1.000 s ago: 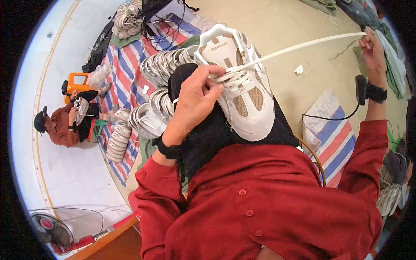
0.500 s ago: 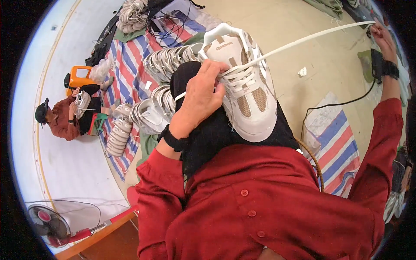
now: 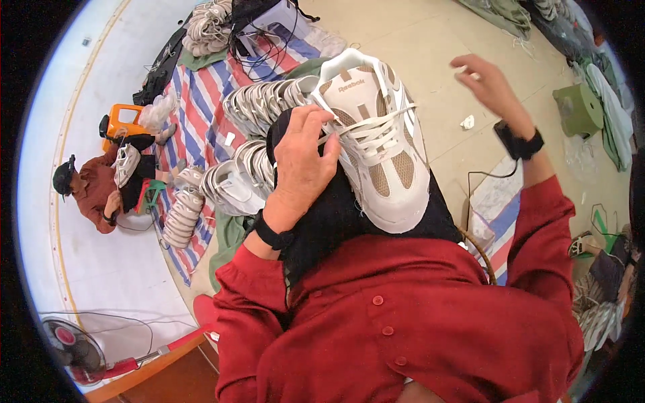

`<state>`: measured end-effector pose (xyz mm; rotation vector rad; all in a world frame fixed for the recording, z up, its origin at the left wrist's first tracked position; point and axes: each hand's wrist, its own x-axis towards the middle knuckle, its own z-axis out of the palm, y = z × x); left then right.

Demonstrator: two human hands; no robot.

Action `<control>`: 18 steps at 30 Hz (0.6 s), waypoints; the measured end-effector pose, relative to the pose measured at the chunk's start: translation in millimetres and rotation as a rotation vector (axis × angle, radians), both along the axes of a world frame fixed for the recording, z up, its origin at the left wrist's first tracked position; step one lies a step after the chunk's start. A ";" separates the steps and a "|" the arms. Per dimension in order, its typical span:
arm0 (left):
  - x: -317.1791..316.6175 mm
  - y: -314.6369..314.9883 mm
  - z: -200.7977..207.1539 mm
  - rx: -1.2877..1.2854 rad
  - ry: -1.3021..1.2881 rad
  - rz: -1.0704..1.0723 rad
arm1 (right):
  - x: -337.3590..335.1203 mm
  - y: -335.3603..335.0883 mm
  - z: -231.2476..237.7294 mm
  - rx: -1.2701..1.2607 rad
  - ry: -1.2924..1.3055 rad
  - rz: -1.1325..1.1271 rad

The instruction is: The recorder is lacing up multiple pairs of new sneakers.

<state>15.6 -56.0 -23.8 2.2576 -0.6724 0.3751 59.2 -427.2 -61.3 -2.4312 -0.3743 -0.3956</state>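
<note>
A white and beige sneaker rests on my lap over dark trousers, its toe toward me. White shoelace crosses its tongue in several rows, and one short end sticks out past the right eyelets. My left hand is at the shoe's left eyelet edge, with thumb and forefinger closed on the shoelace there. Lifted off to the right and apart from the shoe, my right hand has its fingers partly spread, and I see nothing in it.
Rows of similar shoes stand on a striped sheet to the left. Farther left, a co-worker sits holding a shoe. A fan is at lower left. A green box and a black cable lie right.
My right hand has come inward from the far right and let go of the shoelace. The long stretched lace now shows as a short end beside the shoe. My left hand stays at the eyelets.
</note>
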 end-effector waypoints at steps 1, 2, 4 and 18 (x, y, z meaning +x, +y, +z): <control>4.4 4.2 -1.7 0.118 -0.105 -0.004 | -12.4 27.0 11.5 0.088 0.034 0.047; 7.4 7.5 -3.6 0.235 -0.210 -0.011 | -24.0 49.2 24.7 0.176 0.067 0.090; 9.5 13.5 -8.5 0.238 -0.167 -0.035 | -36.5 77.4 39.8 0.275 0.026 0.186; 8.0 39.7 8.6 0.138 0.291 -0.116 | -46.2 136.4 42.3 0.042 -0.080 0.330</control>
